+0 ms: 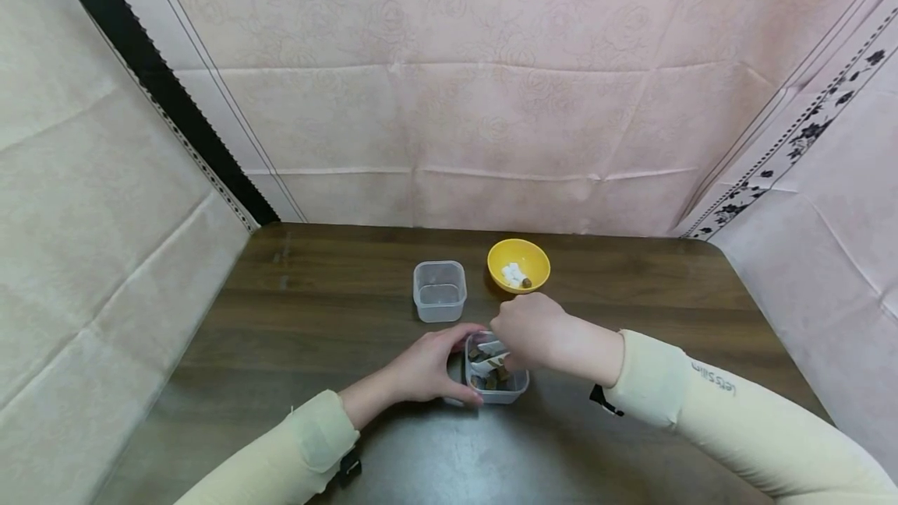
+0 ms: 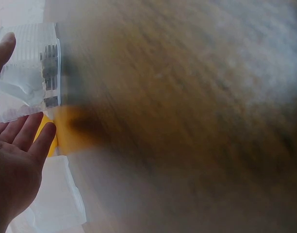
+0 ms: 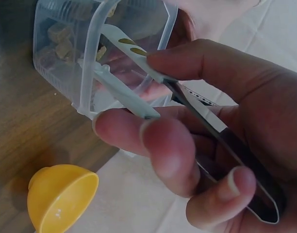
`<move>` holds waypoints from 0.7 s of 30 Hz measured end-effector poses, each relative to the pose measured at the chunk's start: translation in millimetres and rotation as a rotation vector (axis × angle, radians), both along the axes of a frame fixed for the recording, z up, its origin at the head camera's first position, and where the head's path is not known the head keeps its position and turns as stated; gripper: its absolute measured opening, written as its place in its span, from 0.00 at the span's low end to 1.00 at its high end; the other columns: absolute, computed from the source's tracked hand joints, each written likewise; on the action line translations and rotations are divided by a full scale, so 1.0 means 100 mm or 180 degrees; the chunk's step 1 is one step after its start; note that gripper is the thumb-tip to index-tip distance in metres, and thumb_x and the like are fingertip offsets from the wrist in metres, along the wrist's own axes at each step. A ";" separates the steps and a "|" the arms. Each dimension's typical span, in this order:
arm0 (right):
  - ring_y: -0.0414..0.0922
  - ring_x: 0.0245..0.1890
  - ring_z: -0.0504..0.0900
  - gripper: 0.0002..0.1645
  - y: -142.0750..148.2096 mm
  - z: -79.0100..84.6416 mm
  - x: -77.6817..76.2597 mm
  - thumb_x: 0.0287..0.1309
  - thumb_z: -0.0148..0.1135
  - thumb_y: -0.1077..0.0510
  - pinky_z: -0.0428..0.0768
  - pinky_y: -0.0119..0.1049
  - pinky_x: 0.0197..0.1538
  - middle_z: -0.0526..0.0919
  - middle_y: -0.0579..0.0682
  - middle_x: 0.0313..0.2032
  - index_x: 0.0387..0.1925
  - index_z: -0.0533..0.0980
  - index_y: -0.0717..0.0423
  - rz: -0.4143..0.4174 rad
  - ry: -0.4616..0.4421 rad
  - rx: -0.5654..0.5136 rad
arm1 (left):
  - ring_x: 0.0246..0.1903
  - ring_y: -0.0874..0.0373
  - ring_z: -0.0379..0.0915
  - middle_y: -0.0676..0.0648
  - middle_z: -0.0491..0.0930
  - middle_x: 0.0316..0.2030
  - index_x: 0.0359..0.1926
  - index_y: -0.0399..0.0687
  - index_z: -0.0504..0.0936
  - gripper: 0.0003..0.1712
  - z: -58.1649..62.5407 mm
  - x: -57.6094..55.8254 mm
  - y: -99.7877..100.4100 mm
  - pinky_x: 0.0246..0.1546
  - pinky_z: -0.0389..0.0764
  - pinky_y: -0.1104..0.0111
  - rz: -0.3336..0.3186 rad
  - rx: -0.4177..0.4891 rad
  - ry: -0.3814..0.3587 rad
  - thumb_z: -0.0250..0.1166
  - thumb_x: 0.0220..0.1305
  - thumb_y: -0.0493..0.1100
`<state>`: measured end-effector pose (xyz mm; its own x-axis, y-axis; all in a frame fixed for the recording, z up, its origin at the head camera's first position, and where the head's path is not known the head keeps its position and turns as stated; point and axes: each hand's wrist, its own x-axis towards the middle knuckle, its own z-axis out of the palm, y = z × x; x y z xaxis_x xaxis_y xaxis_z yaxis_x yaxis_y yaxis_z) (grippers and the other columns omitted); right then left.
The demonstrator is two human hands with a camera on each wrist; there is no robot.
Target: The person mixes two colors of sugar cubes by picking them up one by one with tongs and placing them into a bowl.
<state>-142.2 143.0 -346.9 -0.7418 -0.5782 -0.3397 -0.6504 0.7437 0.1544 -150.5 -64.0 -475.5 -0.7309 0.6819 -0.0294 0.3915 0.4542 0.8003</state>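
Observation:
My left hand point(image 1: 431, 369) holds a clear plastic container point(image 1: 515, 394) at its left side, thumb near and fingers at the far side. Several brown cubes point(image 3: 64, 48) lie inside. Over the container's right side, my right hand point(image 1: 536, 333) grips a pair of tongs point(image 3: 131, 53) with metal handles and whitish ends, one end marked with gold leaf shapes. Those ends reach into the container with a gap between them; whether they pinch a cube, I cannot tell. In the left wrist view, the left hand's fingers point(image 2: 34, 136) lie along the container's side.
A second clear plastic container point(image 1: 440, 306) stands behind the left hand. Beyond the right hand sits a yellow bowl point(image 1: 496, 259) with white pieces point(image 1: 514, 274) and a brown piece point(image 1: 526, 283). Pale patterned cloth point(image 1: 491, 115) hangs behind the dark wooden table point(image 1: 281, 333) and at its sides.

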 end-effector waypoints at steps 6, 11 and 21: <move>0.40 0.16 0.73 0.18 -0.02 -0.04 -0.01 0.56 0.82 0.44 0.82 0.31 0.27 0.83 0.45 0.19 0.37 0.90 0.54 -0.0014 -0.0016 -0.0015 | 0.66 0.62 0.75 0.56 0.78 0.68 0.77 0.59 0.68 0.55 0.00 0.00 0.00 0.71 0.75 0.59 0.0007 -0.0003 0.0030 0.86 0.52 0.57; 0.41 0.16 0.74 0.18 -0.02 -0.04 -0.01 0.56 0.82 0.44 0.84 0.31 0.27 0.83 0.45 0.19 0.37 0.90 0.54 0.0006 -0.0040 -0.0059 | 0.66 0.62 0.75 0.55 0.78 0.68 0.77 0.58 0.69 0.55 -0.01 0.00 0.00 0.72 0.75 0.59 -0.0015 0.0050 0.0076 0.87 0.52 0.56; 0.41 0.17 0.74 0.18 0.01 -0.01 0.01 0.56 0.82 0.44 0.84 0.32 0.28 0.83 0.46 0.20 0.36 0.90 0.54 0.0023 0.0040 0.0009 | 0.66 0.59 0.76 0.56 0.79 0.66 0.77 0.61 0.69 0.54 0.00 -0.01 0.01 0.71 0.75 0.57 -0.0013 0.0041 -0.0003 0.87 0.52 0.54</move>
<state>-141.7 144.3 -348.1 -0.7418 -0.5827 -0.3321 -0.6538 0.7385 0.1647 -151.5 -63.0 -475.1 -0.7280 0.6852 -0.0212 0.3927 0.4421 0.8064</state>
